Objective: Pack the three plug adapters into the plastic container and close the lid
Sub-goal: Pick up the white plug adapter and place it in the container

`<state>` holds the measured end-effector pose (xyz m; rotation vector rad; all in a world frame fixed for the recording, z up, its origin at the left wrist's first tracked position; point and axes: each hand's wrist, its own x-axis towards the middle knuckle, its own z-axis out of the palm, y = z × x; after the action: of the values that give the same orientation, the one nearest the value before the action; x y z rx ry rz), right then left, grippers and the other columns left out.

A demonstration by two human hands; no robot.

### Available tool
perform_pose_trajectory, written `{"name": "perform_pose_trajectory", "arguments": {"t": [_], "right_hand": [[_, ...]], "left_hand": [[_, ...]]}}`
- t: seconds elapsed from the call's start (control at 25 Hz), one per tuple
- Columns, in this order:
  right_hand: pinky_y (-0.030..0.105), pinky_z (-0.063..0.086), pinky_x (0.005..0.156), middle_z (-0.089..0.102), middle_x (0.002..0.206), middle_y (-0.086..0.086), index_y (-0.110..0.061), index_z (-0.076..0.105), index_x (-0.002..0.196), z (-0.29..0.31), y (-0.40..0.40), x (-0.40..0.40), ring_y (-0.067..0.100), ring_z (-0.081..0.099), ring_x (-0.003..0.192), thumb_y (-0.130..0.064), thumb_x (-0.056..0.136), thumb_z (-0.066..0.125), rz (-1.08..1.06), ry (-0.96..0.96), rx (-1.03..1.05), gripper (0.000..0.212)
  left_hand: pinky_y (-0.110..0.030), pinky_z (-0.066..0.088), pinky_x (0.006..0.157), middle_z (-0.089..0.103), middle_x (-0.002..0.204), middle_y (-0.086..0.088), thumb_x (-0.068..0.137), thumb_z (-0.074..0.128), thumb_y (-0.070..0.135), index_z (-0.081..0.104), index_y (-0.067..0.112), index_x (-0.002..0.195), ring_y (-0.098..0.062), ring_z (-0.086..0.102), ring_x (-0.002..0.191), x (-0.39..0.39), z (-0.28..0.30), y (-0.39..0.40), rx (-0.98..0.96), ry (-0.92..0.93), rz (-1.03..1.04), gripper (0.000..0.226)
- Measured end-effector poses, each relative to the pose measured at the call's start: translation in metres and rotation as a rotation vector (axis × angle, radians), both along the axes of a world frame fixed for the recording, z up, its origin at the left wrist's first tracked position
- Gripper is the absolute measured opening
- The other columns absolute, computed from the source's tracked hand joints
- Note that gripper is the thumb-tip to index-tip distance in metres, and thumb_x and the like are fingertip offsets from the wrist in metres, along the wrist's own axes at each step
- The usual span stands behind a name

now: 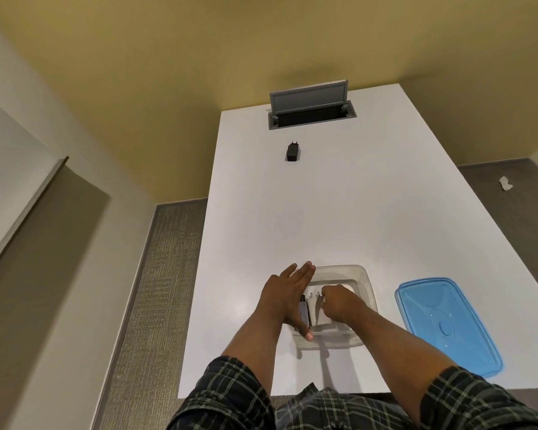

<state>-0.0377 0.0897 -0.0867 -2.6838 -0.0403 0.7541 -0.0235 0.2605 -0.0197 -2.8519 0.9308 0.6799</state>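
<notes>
A clear plastic container (362, 279) stands on the white table near its front edge. Inside it a black adapter (305, 313) lies at the left side, and a white adapter (319, 315) sits beside it with its pins pointing away from me. My right hand (339, 304) is inside the container, fingers closed on the white adapter. My left hand (284, 293) lies flat and open against the container's left wall. A third adapter, black (292, 152), lies far up the table. The blue lid (448, 324) rests flat to the right of the container.
A grey cable hatch (311, 111) with its flap raised is set into the table's far end. The table's left edge runs close to my left arm. A crumpled white scrap (506, 183) lies on the floor at the right.
</notes>
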Motion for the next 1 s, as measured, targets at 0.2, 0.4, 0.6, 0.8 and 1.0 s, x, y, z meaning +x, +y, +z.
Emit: {"name": "perform_pose_trajectory", "arguments": {"t": [0.2, 0.4, 0.6, 0.8, 1.0], "right_hand": [[0.035, 0.054, 0.077, 0.073, 0.104, 0.005, -0.016, 0.069, 0.102, 0.008, -0.005, 0.0, 0.027, 0.069, 0.095, -0.021, 0.094, 0.049, 0.205, -0.154, -0.161, 0.021], [0.033, 0.041, 0.06, 0.072, 0.086, 0.005, -0.016, 0.065, 0.087, 0.02, -0.008, 0.005, 0.031, 0.069, 0.077, -0.02, 0.092, 0.046, 0.33, -0.355, -0.234, 0.019], [0.03, 0.039, 0.048, 0.068, 0.07, 0.001, -0.017, 0.062, 0.074, 0.033, -0.009, 0.013, 0.027, 0.066, 0.057, -0.024, 0.088, 0.056, 0.302, -0.548, -0.227, 0.017], [0.029, 0.044, 0.042, 0.066, 0.068, -0.002, -0.022, 0.066, 0.079, 0.038, -0.011, 0.022, 0.023, 0.061, 0.047, -0.033, 0.09, 0.065, 0.076, -0.718, -0.105, 0.015], [0.027, 0.042, 0.04, 0.063, 0.067, -0.004, -0.025, 0.065, 0.075, 0.036, -0.018, 0.046, 0.018, 0.059, 0.047, -0.037, 0.09, 0.066, -0.053, -0.76, -0.072, 0.02]], "left_hand": [[-0.042, 0.032, 0.12, -0.008, 0.171, 0.007, 0.051, 0.082, 0.079, -0.008, 0.021, 0.163, -0.022, 0.002, 0.159, 0.002, -0.004, 0.001, -0.006, -0.008, -0.025, 0.154], [-0.044, 0.026, 0.122, 0.001, 0.172, 0.004, 0.054, 0.07, 0.089, -0.001, 0.019, 0.163, -0.024, 0.009, 0.158, 0.005, -0.012, 0.004, -0.062, -0.027, -0.034, 0.148], [-0.044, 0.018, 0.125, 0.008, 0.171, 0.001, 0.082, 0.044, 0.084, 0.01, 0.018, 0.164, -0.023, 0.014, 0.158, 0.016, -0.017, 0.008, -0.137, -0.138, -0.073, 0.11], [-0.041, 0.012, 0.128, 0.008, 0.171, -0.001, 0.091, 0.029, 0.08, 0.011, 0.016, 0.164, -0.02, 0.008, 0.159, 0.037, -0.015, 0.007, -0.148, -0.2, -0.051, 0.098], [-0.038, 0.007, 0.128, 0.008, 0.171, -0.002, 0.096, 0.019, 0.074, 0.009, 0.015, 0.164, -0.018, 0.004, 0.159, 0.068, -0.017, 0.007, -0.108, -0.213, -0.004, 0.09]]}}
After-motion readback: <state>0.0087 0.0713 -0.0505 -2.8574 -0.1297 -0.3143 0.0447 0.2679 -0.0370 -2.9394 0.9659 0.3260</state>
